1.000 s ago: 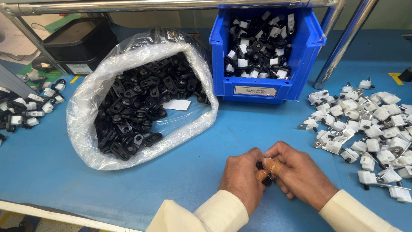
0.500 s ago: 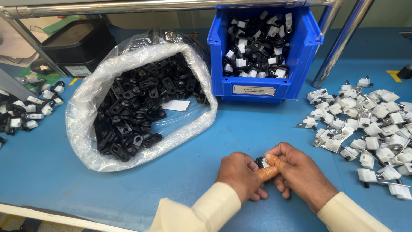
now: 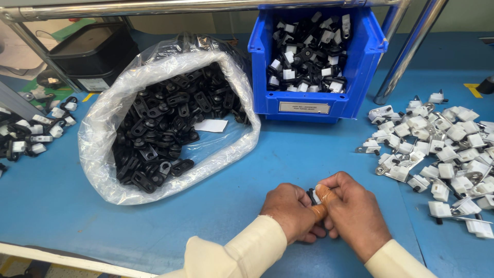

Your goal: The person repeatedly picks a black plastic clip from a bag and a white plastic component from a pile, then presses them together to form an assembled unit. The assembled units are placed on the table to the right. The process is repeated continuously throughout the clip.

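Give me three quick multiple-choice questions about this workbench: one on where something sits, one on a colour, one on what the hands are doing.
1. Where does the pile of loose white parts lie?
A. Right of the blue bin
B. Inside the clear bag
C. Left of the bag

2. What colour are the parts in the clear plastic bag?
A. White
B. Black
C. Red

3. How are the hands placed?
A. Both flat on the table
B. One reaching into the bin
C. Together around a small piece

Answers:
1 A, the pile spreads on the blue table right of the blue bin.
2 B, the bag holds black parts.
3 C, the left hand and right hand close on a small black-and-white part.
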